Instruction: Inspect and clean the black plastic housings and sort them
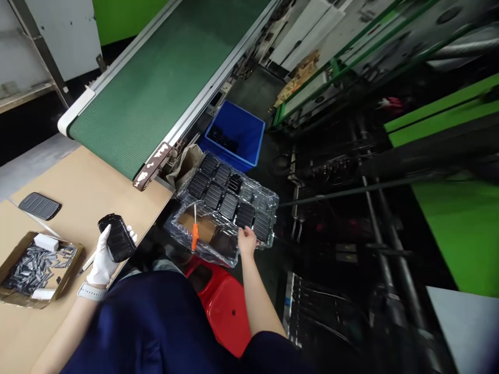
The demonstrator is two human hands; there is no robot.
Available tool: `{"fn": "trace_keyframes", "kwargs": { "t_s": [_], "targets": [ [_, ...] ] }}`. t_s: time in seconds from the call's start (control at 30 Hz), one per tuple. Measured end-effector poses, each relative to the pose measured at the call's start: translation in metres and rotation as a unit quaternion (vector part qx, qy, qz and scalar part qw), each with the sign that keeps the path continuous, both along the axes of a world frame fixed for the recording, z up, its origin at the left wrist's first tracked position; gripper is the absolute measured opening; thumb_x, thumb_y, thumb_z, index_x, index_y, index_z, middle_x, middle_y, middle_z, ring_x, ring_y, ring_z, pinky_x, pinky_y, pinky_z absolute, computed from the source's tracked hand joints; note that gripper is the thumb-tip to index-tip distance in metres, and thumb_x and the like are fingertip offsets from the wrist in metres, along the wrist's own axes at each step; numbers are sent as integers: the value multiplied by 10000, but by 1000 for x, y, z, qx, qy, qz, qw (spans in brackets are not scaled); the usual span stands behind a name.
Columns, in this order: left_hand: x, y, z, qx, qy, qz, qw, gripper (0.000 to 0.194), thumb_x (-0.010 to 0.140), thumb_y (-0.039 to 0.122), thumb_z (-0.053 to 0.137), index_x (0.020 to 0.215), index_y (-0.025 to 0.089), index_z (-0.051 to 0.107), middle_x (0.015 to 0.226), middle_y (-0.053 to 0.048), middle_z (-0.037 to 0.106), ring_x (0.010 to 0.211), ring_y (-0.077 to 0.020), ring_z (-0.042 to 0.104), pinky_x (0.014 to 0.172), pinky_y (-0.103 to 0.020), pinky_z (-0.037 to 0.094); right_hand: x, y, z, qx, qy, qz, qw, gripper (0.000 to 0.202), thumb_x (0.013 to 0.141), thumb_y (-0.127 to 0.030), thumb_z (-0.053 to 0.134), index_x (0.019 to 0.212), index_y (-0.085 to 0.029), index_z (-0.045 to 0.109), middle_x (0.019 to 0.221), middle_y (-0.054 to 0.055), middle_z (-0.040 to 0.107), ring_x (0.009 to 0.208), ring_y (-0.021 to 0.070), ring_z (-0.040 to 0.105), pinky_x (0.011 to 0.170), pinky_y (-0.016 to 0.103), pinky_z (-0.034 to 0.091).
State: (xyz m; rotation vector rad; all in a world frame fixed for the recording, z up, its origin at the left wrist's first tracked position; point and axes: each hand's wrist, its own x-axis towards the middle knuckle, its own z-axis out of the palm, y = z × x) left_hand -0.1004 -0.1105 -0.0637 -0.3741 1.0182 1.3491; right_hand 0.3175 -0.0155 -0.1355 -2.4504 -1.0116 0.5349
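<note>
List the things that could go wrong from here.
The black part might slip from the left hand, which holds it near the table edge. The right hand, at the clear tray, could tip it and spill its black pieces. The orange-handled tool might slide off the plastic.

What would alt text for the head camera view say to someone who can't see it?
A white-gloved left hand holds a dark part near the edge of a tan table, while the bare right hand is at a clear tray of similar parts. Nearby: a green conveyor belt, a blue bin, a box of small pieces.
</note>
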Motion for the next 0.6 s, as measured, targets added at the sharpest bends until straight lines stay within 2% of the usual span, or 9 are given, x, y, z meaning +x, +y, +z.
{"fn": "trace_keyframes", "kwargs": {
  "t_s": [0.13, 0.2, 0.3, 0.5, 0.6],
  "targets": [
    [12, -16, 7, 17, 12, 36, 999, 468, 922, 494, 381, 1129, 171, 649, 924, -118, 733, 836, -256, 707, 776, -441, 589, 63, 16, 6, -76, -72, -72, 992, 360, 895, -364, 571, 1197, -169, 564, 1293, 105, 544, 1188, 262, 508, 1008, 506, 385],
    [21, -24, 8, 36, 27, 55, 997, 492, 917, 529, 370, 1137, 187, 647, 942, -119, 735, 843, -265, 709, 758, -445, 593, 83, 19, 5, -115, -92, -85, 985, 370, 891, -370, 566, 1195, -160, 573, 1330, 138, 505, 1228, 293, 467, 1017, 516, 363],
    [39, -31, 9, 45, 40, 73, 996, 494, 892, 548, 418, 1135, 183, 644, 942, -117, 737, 853, -269, 710, 772, -435, 592, 104, 22, -2, -145, -111, -77, 980, 489, 857, -428, 563, 1203, -83, 582, 1361, 243, 442, 1291, 360, 384, 1041, 519, 312],
    [81, -29, 10, 31, 46, 101, 993, 489, 885, 552, 416, 1136, 194, 635, 908, -99, 738, 815, -250, 712, 805, -433, 580, 123, 27, -23, -117, -110, -55, 985, 649, 815, -520, 540, 1225, -16, 548, 1372, 293, 412, 1313, 387, 348, 1068, 531, 258],
    [96, -26, 8, 60, 57, 106, 991, 533, 888, 583, 399, 1122, 166, 635, 933, -119, 727, 854, -265, 701, 755, -425, 592, 131, 24, -30, -61, -107, -54, 991, 646, 784, -546, 555, 1197, -51, 549, 1388, 299, 387, 1315, 417, 336, 1049, 577, 268]
  ]
}}
